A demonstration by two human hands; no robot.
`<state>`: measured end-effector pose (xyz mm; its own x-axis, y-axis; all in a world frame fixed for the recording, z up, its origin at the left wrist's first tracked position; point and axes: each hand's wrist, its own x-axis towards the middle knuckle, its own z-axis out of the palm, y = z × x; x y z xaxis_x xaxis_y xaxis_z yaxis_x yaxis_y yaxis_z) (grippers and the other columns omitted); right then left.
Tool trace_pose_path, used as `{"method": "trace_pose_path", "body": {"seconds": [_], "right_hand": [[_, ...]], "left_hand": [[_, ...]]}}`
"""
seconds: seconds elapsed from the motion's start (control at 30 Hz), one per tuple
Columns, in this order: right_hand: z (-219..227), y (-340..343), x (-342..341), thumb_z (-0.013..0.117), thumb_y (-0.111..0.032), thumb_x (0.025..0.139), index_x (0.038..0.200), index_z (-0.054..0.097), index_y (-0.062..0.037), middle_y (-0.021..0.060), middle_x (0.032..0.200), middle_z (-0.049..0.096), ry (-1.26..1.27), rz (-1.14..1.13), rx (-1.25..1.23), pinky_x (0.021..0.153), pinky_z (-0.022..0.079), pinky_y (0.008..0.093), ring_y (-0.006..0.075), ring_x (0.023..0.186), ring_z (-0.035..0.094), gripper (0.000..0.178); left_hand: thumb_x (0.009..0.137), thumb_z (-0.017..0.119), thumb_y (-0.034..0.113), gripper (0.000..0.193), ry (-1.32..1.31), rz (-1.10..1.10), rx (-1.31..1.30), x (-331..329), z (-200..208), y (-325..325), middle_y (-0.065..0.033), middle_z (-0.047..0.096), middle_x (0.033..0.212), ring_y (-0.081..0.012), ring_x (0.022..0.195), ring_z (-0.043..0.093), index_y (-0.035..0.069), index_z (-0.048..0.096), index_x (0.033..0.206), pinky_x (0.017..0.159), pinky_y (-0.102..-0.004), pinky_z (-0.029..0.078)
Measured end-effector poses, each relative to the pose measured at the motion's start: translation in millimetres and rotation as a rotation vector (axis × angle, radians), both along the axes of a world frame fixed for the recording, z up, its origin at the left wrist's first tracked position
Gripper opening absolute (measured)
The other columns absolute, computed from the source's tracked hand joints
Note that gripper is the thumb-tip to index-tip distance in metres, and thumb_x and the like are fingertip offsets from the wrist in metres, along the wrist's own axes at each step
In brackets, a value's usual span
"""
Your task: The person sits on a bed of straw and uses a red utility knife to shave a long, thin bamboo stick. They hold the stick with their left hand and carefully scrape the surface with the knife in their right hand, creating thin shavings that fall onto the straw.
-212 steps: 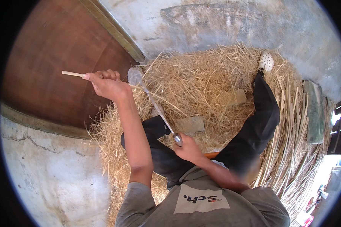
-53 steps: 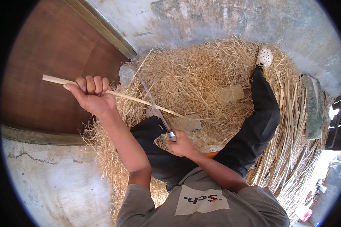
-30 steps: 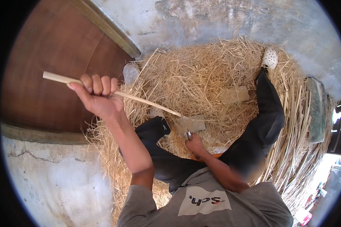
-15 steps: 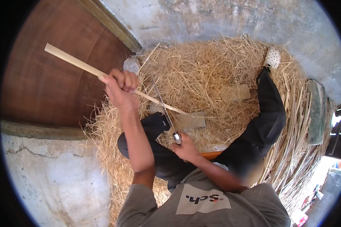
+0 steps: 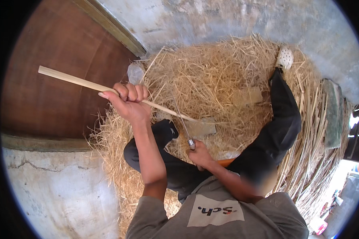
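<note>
My left hand (image 5: 129,103) is closed around a long pale bamboo strip (image 5: 76,81). The strip slants from upper left, in front of the brown door, down to the right. Its far end lies low over a flat tan block (image 5: 201,126). In my right hand (image 5: 201,154) is the handle of a knife with a metal collar (image 5: 191,143). Its long thin blade (image 5: 182,120) points up and away, crossing the strip near its lower end. From this view I cannot tell whether the edge touches the strip. My fingers hide most of the handle.
Straw-like shavings (image 5: 211,75) cover the floor between my legs. Another tan block (image 5: 249,96) lies among them. A bundle of long strips (image 5: 306,139) runs along the right, beside a green-grey slab (image 5: 333,115). A brown door (image 5: 60,44) and pale walls (image 5: 243,18) stand close by.
The strip's upper end has dropped, so it lies flatter, and my left hand has come down slightly. My right hand has shifted a little to the right with the knife.
</note>
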<state>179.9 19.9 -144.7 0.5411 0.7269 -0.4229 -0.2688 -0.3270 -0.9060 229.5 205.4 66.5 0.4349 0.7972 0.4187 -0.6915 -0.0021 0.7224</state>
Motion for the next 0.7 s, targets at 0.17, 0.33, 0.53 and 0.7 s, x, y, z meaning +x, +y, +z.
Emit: {"method": "trace_pose_path", "body": {"seconds": [0.17,0.33,0.53,0.7], "right_hand": [[19.7,4.7,-1.1,0.058,-0.01,0.074,0.085,0.054,-0.0001,0.0159,0.062,0.053,-0.349,-0.14,0.095,0.053,0.045,0.0396,0.0297,0.053,0.056,0.015],[-17.8,1.7,26.7,0.058,-0.009,0.073,0.084,0.053,0.0,0.017,0.064,0.053,-0.178,-0.057,0.005,0.058,0.044,0.0399,0.0286,0.059,0.053,0.014],[-23.5,6.4,19.3,0.057,-0.011,0.074,0.095,0.059,0.0012,0.0226,0.073,0.06,-0.21,-0.059,0.072,0.065,0.047,0.0438,0.0367,0.065,0.058,0.025],[-79.7,-3.8,29.6,0.058,-0.012,0.072,0.093,0.061,0.0012,0.0208,0.073,0.062,-0.276,0.039,-0.081,0.063,0.048,0.0408,0.0323,0.066,0.06,0.024]], "left_hand": [[0.094,0.034,0.066,0.059,0.016,-0.048,-0.013,2.3,-1.5,-2.8,0.0058,0.012,0.05,-0.0101,0.045,0.008,0.018,0.02,0.062,0.043,-0.0272,0.011],[0.094,0.036,0.066,0.059,0.042,-0.001,0.037,10.7,-2.3,6.4,0.0057,0.012,0.051,-0.01,0.045,0.008,0.018,0.02,0.062,0.044,-0.0276,0.012],[0.096,0.032,0.064,0.059,0.036,0.039,-0.03,17.0,-0.1,8.7,0.0051,0.013,0.051,-0.0101,0.046,0.01,0.017,0.022,0.062,0.043,-0.0279,0.014],[0.095,0.032,0.065,0.06,0.037,0.124,-0.044,20.6,1.1,27.2,0.0054,0.012,0.052,-0.0103,0.045,0.01,0.017,0.02,0.062,0.043,-0.0277,0.013]]}}
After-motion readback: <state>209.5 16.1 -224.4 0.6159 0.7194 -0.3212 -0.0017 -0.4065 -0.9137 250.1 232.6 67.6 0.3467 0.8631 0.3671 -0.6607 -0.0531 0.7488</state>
